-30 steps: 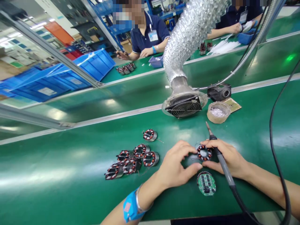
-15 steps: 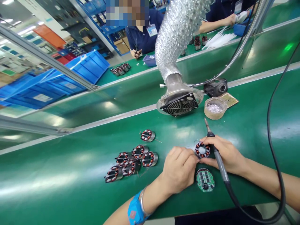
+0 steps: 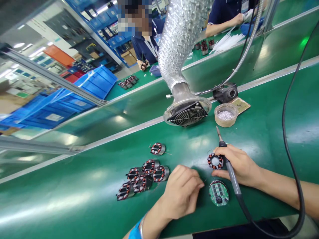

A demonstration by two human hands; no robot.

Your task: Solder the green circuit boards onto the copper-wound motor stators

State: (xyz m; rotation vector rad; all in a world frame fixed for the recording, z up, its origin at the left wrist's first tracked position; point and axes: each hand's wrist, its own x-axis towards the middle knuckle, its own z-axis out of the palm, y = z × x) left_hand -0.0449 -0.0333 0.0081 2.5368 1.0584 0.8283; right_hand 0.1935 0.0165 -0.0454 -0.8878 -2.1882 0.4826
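My right hand [image 3: 243, 166] is closed round a soldering iron [image 3: 230, 169], tip pointing up and away, while its fingertips hold a small wound stator ring [image 3: 215, 161] down on the green belt [image 3: 87, 199]. A round green circuit board [image 3: 218, 193] lies just in front of that ring. My left hand [image 3: 181, 194] rests to the left of the board, fingers curled together. What is in them, if anything, is hidden. A blue wristband [image 3: 136, 230] shows at the left wrist.
Several more stators [image 3: 142, 177] sit in a cluster left of my left hand, one [image 3: 157, 148] apart behind them. A fume-extractor fan [image 3: 185, 114] on a foil hose, a round dish of solder bits [image 3: 225, 115] and a black cable [image 3: 285, 132] stand nearby. People work across the belt.
My left hand has drawn back from the stator ring toward me and curled shut. The right hand stays on the ring with the iron. The view shifted slightly.
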